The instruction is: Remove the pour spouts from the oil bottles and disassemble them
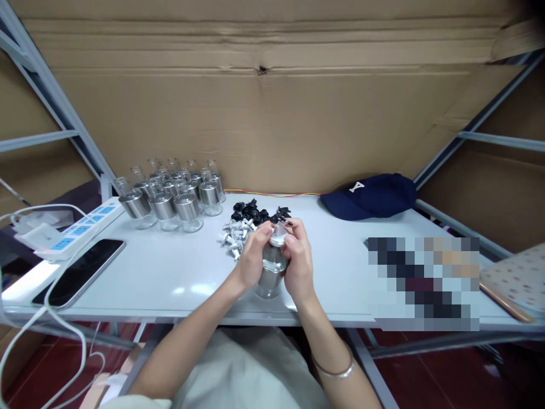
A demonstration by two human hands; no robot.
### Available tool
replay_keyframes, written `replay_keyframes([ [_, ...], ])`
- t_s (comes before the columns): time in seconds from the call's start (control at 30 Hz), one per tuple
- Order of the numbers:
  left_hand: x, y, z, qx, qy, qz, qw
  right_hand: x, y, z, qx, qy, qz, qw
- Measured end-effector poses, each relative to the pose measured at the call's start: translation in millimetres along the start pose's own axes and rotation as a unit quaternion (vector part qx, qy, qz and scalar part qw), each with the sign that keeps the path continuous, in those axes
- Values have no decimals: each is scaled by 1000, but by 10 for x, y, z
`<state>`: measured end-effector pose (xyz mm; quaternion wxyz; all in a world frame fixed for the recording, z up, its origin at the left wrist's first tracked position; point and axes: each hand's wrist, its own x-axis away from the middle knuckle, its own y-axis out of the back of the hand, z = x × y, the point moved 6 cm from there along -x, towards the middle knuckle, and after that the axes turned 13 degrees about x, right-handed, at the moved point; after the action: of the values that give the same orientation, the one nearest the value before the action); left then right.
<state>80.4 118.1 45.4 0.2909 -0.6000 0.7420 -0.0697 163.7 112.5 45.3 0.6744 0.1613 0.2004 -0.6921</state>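
Observation:
A glass bottle with a metal band (271, 278) is between my hands near the table's front edge. On its top sits a silver spout cap (279, 234), partly hidden by fingers. My left hand (254, 254) is closed, its thumb and fingers at the cap's left side. From the right, my right hand (300, 258) is closed around the cap and upper bottle. Just behind lie a heap of silver-white spout pieces (235, 237) and a heap of black stopper-like parts (253, 211).
Several metal-banded glass bottles (164, 207) stand at the back left. A power strip (83, 227) with white cables and a phone (80, 272) lie further left. On the right are a navy cap (370, 197), a pixelated patch and a dotted item (517, 281). Cardboard (272, 125) walls the back.

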Motion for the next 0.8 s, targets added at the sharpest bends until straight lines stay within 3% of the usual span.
replay_keyframes([
  [0.33,31,-13,-107,-140,-96,-11,985,18,-3,58,31,34,-39,998],
  [0.8,50,-23,-106,-162,-95,-4,982,32,5,106,50,44,-51,996],
])
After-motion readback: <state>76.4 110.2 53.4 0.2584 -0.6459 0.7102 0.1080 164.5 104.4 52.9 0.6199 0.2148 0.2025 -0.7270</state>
